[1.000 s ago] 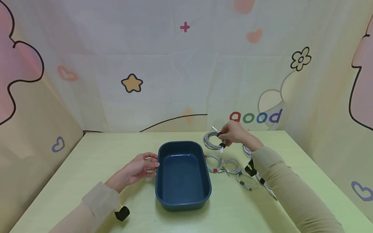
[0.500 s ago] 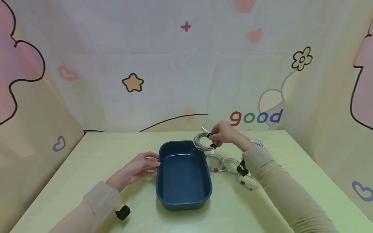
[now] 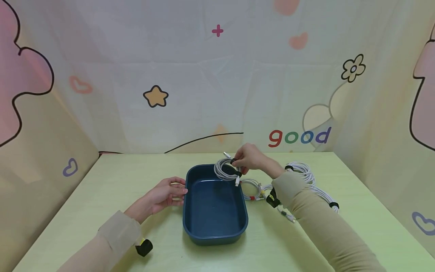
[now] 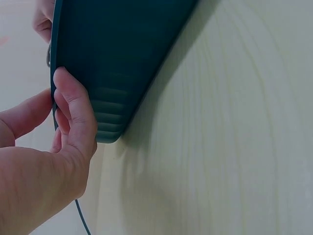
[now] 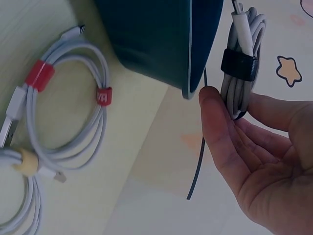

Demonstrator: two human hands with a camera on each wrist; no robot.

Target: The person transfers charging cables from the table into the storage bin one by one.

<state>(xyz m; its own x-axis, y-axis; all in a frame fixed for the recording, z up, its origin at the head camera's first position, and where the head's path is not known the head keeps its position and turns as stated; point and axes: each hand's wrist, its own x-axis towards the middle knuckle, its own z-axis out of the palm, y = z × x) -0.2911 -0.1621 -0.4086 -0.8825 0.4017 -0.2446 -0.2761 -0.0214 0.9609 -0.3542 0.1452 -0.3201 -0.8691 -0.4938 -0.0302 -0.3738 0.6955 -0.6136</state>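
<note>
A dark blue plastic tub (image 3: 215,211) stands on the table. My left hand (image 3: 170,193) holds its left rim, with the thumb at the edge and the fingers (image 4: 73,105) against the outer wall. Over the tub's back right corner, my right hand (image 3: 250,158) pinches a coiled grey cable (image 3: 224,170) tied with black straps. The right wrist view shows this coil (image 5: 239,63) edge-on between thumb and fingers, beside the tub's rim, a white connector pointing up.
Right of the tub lies a coiled cable with red ties (image 3: 251,190), next to one with a yellow tie (image 5: 27,161). Larger white coils (image 3: 302,170) lie farther right, partly behind my right sleeve. A printed cloth backdrop (image 3: 190,75) rises behind the table.
My right hand has carried the grey cable coil leftward, from beside the tub to over its back right corner. The left hand stays on the rim.
</note>
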